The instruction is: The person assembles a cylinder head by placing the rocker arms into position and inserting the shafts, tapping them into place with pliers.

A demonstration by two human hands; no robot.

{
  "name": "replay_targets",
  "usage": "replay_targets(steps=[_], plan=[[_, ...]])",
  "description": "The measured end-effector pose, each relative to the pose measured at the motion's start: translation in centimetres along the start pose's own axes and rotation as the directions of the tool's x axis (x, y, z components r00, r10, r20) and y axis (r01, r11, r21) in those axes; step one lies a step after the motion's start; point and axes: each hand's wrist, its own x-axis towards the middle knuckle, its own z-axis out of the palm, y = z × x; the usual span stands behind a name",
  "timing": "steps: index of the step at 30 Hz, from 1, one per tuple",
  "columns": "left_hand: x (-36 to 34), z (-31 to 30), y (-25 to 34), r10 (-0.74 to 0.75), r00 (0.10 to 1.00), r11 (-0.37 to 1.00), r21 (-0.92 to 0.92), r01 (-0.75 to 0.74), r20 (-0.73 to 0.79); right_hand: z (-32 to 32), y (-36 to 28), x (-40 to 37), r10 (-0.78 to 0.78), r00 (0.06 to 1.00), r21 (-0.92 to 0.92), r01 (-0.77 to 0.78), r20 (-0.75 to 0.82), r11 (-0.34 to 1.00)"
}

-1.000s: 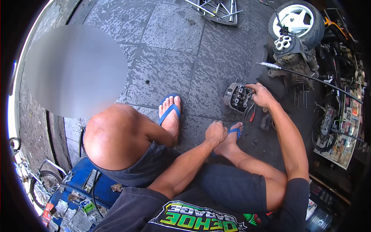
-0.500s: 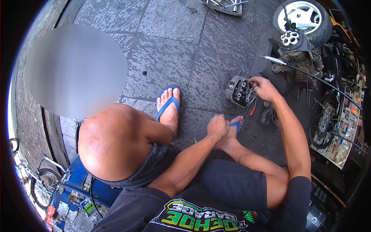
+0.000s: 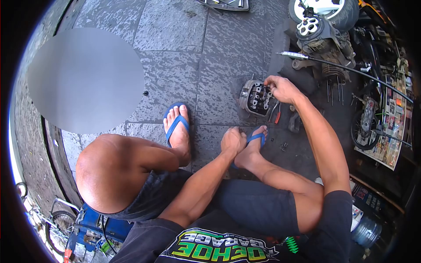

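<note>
A metal engine cylinder head (image 3: 255, 97) lies on the floor with its inner valve parts facing up. My right hand (image 3: 284, 90) is at its upper right corner, thumb and fingers pinched together; whatever is between the fingertips is too small to make out. Beside the head, just below my right hand, lies a tool with a red handle (image 3: 277, 117). My left hand (image 3: 233, 141) is closed and rests against my foot in a blue flip-flop (image 3: 256, 138). Its curled fingers hide anything inside.
A partly dismantled engine (image 3: 322, 37) with long studs and a white-rimmed wheel (image 3: 324, 6) stand at the upper right. A cable (image 3: 342, 64) crosses in front. At the top edge is a tray (image 3: 228, 5) of tools. Small dark parts (image 3: 284, 146) lie near my foot.
The camera view has shifted, so the floor and parts appear farther left. My right hand stays at the cylinder head's corner with slightly changed fingers; my left hand remains closed by the foot.
</note>
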Motion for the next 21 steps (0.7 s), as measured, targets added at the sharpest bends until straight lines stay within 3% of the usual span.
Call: replay_targets(steps=[4,19,21], plan=[[0.3,0.0,-0.4,-0.037,0.995,0.998,0.052,0.032,0.095,0.5,0.9,0.0,-0.067,0.997,0.012,0.067,-0.035,0.998],[0.6,0.4,-1.3,-0.029,0.998,0.996,0.086,0.024,0.058,0.8,2.0,-0.2,-0.080,0.993,0.032,0.083,-0.084,0.996],[0.8,0.5,-1.7,0.002,1.000,0.995,0.097,-0.001,-0.014,0.9,2.8,0.0,-0.153,0.984,0.009,0.155,-0.085,0.988]])
